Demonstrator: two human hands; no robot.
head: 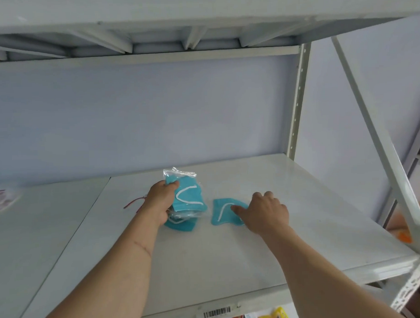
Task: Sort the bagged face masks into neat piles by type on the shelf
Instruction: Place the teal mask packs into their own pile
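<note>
Bagged teal masks (185,200) in head view: small stack in clear zip bags, tilted up off white shelf (302,227), grasped by left hand (161,203), thumb curled over top bag. Another teal mask (182,225) lies flat beneath stack. Single teal mask (224,212) at 3 o'clock of stack, flat on shelf; right hand (265,211) rests on it, thumb straight, fingers bent onto shelf. Red string (134,202) at 9 o'clock of left hand. Barcode label (216,312) on shelf front edge.
</note>
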